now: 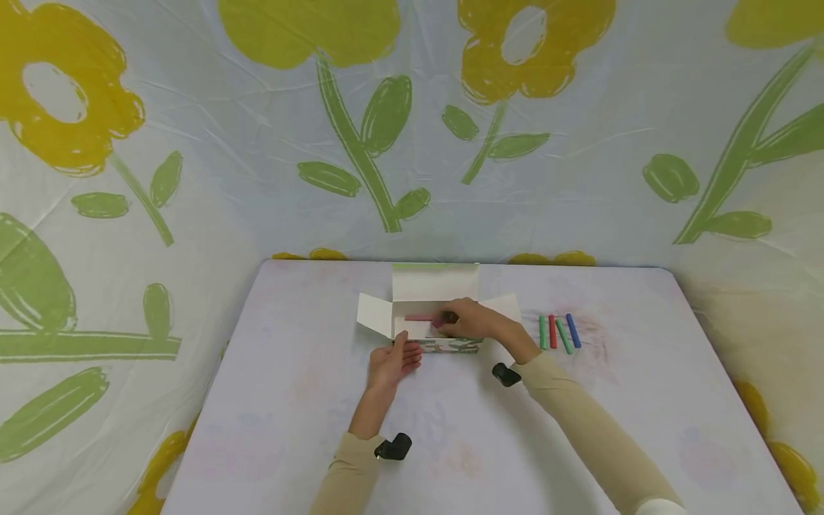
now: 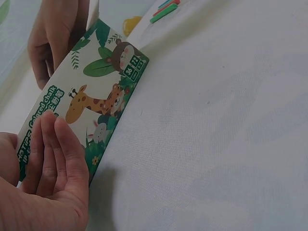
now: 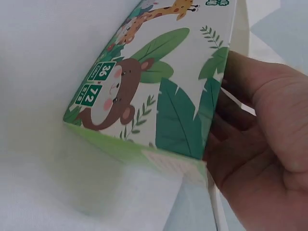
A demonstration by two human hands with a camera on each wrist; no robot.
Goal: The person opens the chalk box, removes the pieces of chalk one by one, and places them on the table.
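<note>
An open cardboard box of colored chalk (image 1: pixel 450 346), printed with a giraffe, a bear and leaves, stands on the table with its flaps spread. My left hand (image 1: pixel 388 363) grips its front wall near the left corner, thumb over the rim and fingers flat along the printed face (image 2: pixel 103 103). Inside the box, a pinkish-red chalk stick (image 1: pixel 418 317) lies lengthwise. My right hand (image 1: pixel 468 319) reaches in over the right part, fingers curled, with a pink chalk piece (image 1: pixel 438 323) at its fingertips. In the right wrist view the box wall (image 3: pixel 187 110) hides those fingertips.
To the right of the box lie two green chalk sticks (image 1: pixel 543 332), a red one (image 1: pixel 552 332) and a blue one (image 1: pixel 574 331). The box's lid flap (image 1: pixel 435 282) stands up at the back, and a side flap (image 1: pixel 375 315) sticks out left. Flowered cloth (image 1: pixel 438 200) hangs behind the table.
</note>
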